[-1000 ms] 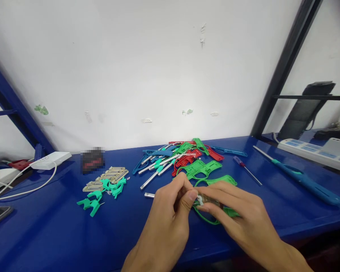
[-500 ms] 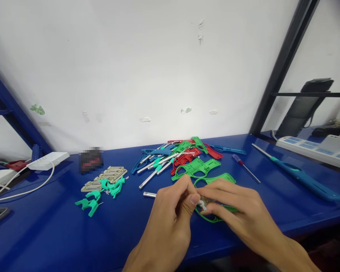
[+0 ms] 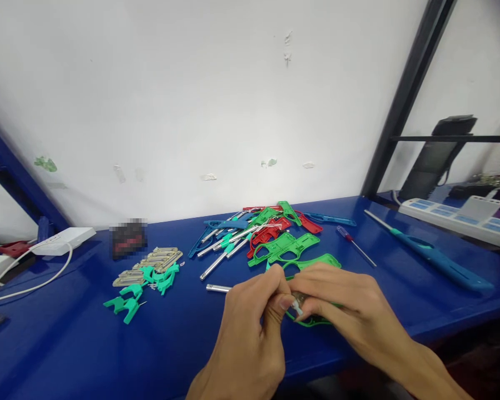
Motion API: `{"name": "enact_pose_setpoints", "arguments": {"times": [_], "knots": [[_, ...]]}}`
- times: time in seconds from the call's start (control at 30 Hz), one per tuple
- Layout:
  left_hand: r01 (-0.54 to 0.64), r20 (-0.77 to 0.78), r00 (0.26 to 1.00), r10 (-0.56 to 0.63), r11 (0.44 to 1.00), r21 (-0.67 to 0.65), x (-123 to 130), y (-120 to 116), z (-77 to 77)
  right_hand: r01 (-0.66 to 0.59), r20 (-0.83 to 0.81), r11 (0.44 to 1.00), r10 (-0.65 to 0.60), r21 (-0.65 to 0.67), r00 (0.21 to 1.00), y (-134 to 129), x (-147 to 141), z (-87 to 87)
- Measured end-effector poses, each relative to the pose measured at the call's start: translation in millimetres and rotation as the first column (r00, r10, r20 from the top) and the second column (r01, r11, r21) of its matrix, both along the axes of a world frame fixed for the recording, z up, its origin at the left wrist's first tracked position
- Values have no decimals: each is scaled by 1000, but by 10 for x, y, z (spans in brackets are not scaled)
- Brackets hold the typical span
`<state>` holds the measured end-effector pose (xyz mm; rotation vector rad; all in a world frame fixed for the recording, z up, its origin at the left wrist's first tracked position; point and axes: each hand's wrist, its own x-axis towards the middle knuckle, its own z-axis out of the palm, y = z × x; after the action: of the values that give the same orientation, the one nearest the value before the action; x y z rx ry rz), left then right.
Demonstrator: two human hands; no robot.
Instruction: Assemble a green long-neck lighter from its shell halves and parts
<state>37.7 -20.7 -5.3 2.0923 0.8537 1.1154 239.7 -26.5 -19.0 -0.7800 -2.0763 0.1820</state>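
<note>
Near the front edge of the table, my left hand (image 3: pixel 252 328) and my right hand (image 3: pixel 354 303) meet fingertip to fingertip. My right hand grips a small translucent lighter fuel tank (image 3: pixel 300 298), mostly covered by the fingers. At its end a small white piece (image 3: pixel 297 308) shows, pinched by my left thumb and forefinger. Beneath the hands lies a green lighter shell half (image 3: pixel 331 260), partly hidden. A silver lighter tube (image 3: pixel 217 288) sticks out to the left of my left hand.
Behind the hands lies a pile of green, red and blue shell halves (image 3: pixel 289 244) with silver tubes. Several fuel tanks (image 3: pixel 160 257) and green triggers (image 3: pixel 129 303) lie left. A screwdriver (image 3: pixel 354 244), a blue assembled lighter (image 3: pixel 433 253) and a power strip (image 3: pixel 454 218) are right.
The view has shifted slightly, so the table things sit a little further left. My hands keep their hold, and the white piece is tilted slightly differently between the fingers.
</note>
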Motion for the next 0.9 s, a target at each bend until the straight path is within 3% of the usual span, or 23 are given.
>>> {"name": "enact_pose_setpoints", "arguments": {"times": [0.27,0.9], "knots": [[0,-22,1000,1,999,41,14,16,-25,-27,-13,1000,27,10,1000,39,0,-43],[16,31,999,-16,1000,-14,83,44,-114,39,-40,997,-36,64,999,59,30,-57]]}}
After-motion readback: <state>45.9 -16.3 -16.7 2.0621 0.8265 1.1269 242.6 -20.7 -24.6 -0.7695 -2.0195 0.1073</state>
